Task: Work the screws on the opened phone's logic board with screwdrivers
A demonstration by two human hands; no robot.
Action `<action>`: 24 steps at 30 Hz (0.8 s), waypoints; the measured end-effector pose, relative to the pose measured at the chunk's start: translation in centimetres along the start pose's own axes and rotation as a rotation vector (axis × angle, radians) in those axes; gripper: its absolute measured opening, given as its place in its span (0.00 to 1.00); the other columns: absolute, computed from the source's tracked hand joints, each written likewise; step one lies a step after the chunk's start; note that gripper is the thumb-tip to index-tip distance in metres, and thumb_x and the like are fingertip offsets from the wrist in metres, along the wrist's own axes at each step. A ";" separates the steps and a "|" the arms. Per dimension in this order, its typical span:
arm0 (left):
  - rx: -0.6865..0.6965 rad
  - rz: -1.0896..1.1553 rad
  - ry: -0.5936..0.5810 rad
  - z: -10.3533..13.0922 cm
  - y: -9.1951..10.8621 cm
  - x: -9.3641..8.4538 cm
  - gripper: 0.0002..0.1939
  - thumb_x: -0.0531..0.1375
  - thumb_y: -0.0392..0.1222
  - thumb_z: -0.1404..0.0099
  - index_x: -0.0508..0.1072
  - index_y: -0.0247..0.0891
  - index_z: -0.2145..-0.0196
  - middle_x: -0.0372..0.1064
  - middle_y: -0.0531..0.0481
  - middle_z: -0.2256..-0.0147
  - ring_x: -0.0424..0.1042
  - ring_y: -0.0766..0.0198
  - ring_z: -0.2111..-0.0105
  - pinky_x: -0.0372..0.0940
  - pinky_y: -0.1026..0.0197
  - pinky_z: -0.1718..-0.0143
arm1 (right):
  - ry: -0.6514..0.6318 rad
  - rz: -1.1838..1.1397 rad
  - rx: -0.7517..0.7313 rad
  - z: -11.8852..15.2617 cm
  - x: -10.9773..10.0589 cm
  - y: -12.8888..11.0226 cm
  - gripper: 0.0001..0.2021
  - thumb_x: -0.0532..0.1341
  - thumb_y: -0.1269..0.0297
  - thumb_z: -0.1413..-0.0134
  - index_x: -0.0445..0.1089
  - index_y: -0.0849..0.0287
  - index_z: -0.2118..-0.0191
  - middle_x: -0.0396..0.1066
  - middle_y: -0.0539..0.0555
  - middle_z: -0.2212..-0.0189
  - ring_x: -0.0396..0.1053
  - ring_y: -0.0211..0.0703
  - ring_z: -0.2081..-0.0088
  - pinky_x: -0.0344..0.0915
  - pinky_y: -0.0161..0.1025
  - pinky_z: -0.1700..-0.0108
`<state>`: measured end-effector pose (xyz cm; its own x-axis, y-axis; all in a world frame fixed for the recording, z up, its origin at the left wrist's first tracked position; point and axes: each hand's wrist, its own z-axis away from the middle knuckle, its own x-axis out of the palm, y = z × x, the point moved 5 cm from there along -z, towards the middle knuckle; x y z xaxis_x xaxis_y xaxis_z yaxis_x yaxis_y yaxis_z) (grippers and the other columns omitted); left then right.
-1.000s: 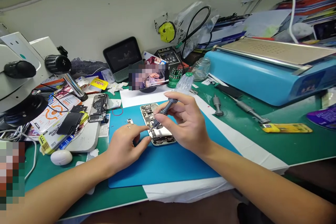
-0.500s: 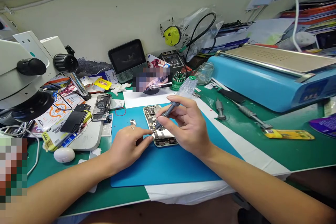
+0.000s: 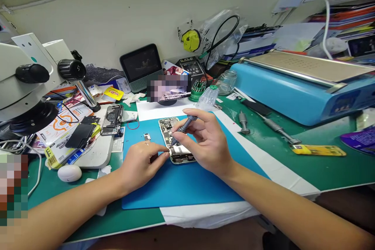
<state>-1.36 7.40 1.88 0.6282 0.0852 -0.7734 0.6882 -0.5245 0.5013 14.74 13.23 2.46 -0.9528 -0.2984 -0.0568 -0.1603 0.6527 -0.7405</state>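
Note:
An opened phone with its inner parts bare lies on the blue mat. My right hand is closed around a grey screwdriver, held tilted with its tip down at the phone's left side. My left hand has thumb and index finger pinched together on the phone's left edge, beside the screwdriver tip. Whether a screw sits between those fingertips is too small to see. A small metal part lies on the mat to the left of the phone.
A microscope stands at the left, near another phone assembly on a white base. Behind the mat are a display and a green bit holder. A blue heating machine occupies the right, with another screwdriver before it.
The whole view has shifted slightly. Both hands keep their places at the phone, and the screwdriver stays at the same spot with almost the same tilt.

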 end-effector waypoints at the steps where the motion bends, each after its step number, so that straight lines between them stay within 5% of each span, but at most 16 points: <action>1: -0.002 -0.001 -0.001 0.0 0.0 0.0 0.10 0.58 0.41 0.24 0.80 0.39 0.59 0.78 0.50 0.69 0.75 0.62 0.70 0.67 0.62 0.64 | -0.002 0.000 0.000 0.0 0.0 0.0 0.20 0.65 0.65 0.35 0.60 0.50 0.42 0.76 0.49 0.65 0.76 0.39 0.65 0.77 0.39 0.61; 24: -0.103 0.048 0.068 -0.2 -0.4 -0.6 0.13 0.58 0.44 0.24 0.80 0.40 0.62 0.79 0.51 0.70 0.74 0.63 0.72 0.67 0.62 0.65 | -0.038 -0.003 0.027 0.0 -0.1 0.2 0.21 0.64 0.62 0.33 0.57 0.49 0.40 0.76 0.52 0.60 0.76 0.41 0.61 0.78 0.42 0.58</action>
<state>-1.95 7.74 2.19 0.6817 0.1210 -0.7215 0.6886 -0.4394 0.5769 14.86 13.35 2.31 -0.9417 -0.3268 -0.0797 -0.1555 0.6330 -0.7583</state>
